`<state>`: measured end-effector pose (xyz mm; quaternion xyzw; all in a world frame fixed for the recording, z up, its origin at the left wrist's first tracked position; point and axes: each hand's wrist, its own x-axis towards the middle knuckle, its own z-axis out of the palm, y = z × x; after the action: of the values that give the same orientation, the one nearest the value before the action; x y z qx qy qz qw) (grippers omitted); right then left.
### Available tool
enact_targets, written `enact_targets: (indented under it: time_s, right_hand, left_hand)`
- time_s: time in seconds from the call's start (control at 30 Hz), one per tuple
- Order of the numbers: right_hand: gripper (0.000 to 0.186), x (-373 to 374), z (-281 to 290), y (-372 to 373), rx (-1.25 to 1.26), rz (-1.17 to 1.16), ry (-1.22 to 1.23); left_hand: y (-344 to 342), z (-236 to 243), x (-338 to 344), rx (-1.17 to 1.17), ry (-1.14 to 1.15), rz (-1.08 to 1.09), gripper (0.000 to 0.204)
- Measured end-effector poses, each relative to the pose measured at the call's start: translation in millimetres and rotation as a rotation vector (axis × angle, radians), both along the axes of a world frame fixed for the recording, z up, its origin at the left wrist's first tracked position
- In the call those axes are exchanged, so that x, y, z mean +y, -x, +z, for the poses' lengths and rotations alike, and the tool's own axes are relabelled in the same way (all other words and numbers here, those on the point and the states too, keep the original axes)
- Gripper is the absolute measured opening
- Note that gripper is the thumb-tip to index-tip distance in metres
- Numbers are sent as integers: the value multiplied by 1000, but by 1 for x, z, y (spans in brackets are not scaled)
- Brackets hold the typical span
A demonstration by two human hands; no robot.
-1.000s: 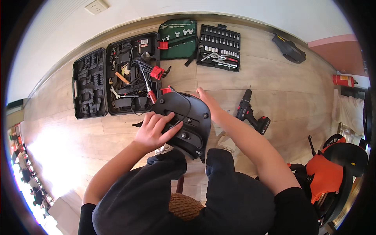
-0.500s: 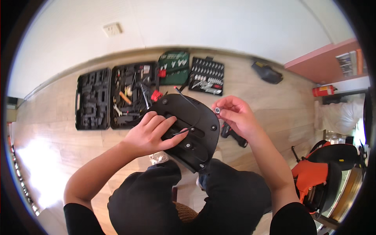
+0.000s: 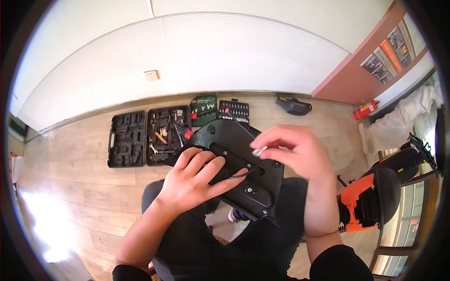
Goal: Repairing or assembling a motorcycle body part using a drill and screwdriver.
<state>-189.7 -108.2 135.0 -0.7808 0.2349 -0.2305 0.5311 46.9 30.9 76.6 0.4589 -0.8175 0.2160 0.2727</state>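
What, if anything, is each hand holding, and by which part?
The left hand holds the black panel by its left side; the right hand pinches a small silvery piece, exact gripped part unclear.

Left forearm (image 3: 145,229): one, slanting inward from the lower edge. Left hand (image 3: 192,180): back uppermost, fingers bent and slightly parted, thumb extended toward the right. Right forearm (image 3: 322,210): one, reaching nearly straight forward. Right hand (image 3: 297,152): turned inward, slightly blurred, thumb and forefinger in a pinch. Legs (image 3: 185,246): two, bent, knees apart.
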Motion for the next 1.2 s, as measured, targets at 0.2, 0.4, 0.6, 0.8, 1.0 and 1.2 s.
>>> enact_targets:
  time_s: [0.2, 0.4, 0.6, 0.8, 1.0, 1.2]
  right_hand:
    - [22, 20, -36, -25, -1, 73, 525]
    - [24, 16, -54, -36, 117, 92, 537]
    - [16, 10, -68, -39, 88, 149, 527]
    - [15, 12, -71, -41, 154, 182, 543]
    - [38, 13, -67, -34, 204, 170, 652]
    - [44, -27, -37, 3, -70, -74, 351]
  left_hand:
    - [7, -28, 19, 20, 6, -21, 52]
    - [5, -41, 12, 103, 27, -70, 45]
    - [9, -50, 4, 185, 24, -138, 39]
    - [8, -54, -1, 159, 30, -139, 42]
    - [13, -46, -1, 179, -55, -169, 42]
    - [6, -51, -1, 174, -104, -181, 45]
